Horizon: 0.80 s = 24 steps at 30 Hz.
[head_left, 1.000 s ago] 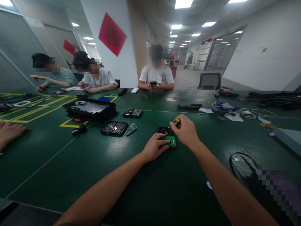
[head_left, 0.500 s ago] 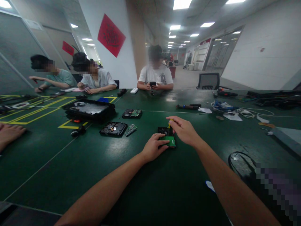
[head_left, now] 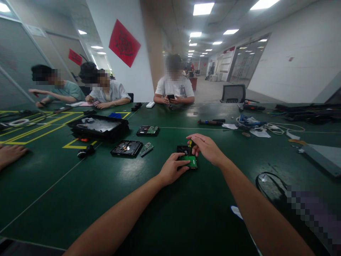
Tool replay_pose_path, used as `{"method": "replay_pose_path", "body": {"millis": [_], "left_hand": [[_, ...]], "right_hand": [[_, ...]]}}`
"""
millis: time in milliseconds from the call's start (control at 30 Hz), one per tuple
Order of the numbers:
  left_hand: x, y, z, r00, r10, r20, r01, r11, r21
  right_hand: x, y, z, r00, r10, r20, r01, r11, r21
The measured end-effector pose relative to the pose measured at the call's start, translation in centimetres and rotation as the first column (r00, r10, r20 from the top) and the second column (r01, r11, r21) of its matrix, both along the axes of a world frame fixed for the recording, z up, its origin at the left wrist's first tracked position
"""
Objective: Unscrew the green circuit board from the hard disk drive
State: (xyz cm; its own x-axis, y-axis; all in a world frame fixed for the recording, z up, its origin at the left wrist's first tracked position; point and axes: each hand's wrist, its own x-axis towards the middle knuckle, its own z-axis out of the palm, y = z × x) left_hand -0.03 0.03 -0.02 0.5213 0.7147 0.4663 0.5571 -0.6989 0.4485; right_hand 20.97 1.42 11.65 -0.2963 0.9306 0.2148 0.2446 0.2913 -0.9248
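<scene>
A black hard drive [head_left: 183, 148] with a green circuit board [head_left: 193, 162] lies flat on the green table in front of me. My left hand [head_left: 173, 168] grips it from the left side, with fingers over the board and the thumb at the near edge. Above the board, my right hand [head_left: 206, 147] is closed around a small screwdriver [head_left: 191, 143] with a yellow and black handle, held roughly upright. The fingers hide its tip.
Left of the drive lie a loose circuit board [head_left: 147, 149], an opened hard drive [head_left: 126, 148] and another drive [head_left: 147, 130]. A black tray [head_left: 98, 125] stands beyond them. Cables [head_left: 250, 122] and a grey metal case [head_left: 322, 156] are at right. Another person's hand [head_left: 12, 155] rests far left.
My right hand's fingers have curled lower around the screwdriver handle, covering more of it. My left hand stays on the hard drive. The whole view has shifted slightly.
</scene>
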Motion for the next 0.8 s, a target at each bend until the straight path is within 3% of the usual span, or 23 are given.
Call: {"method": "replay_pose_path", "body": {"millis": [133,267,600,800], "left_hand": [[-0.06,-0.09,0.07,1.0,0.006,-0.004,-0.006,1.0,-0.005],[-0.09,-0.1,0.11,1.0,0.006,-0.012,-0.006,1.0,-0.009],[-0.01,0.03,0.05,1.0,-0.006,-0.018,0.006,1.0,0.003],[-0.05,-0.17,0.35,1.0,0.001,-0.018,-0.001,1.0,0.003]], "right_hand": [[0.34,-0.1,0.27,0.994,-0.054,0.097,0.043,0.993,0.111],[0.45,0.12,-0.14,0.99,-0.126,0.071,0.12,0.99,0.074],[0.01,0.21,-0.25,0.995,0.014,-0.099,-0.021,0.997,-0.074],[0.4,0.19,-0.22,0.993,-0.091,0.071,0.082,0.989,0.119]]}}
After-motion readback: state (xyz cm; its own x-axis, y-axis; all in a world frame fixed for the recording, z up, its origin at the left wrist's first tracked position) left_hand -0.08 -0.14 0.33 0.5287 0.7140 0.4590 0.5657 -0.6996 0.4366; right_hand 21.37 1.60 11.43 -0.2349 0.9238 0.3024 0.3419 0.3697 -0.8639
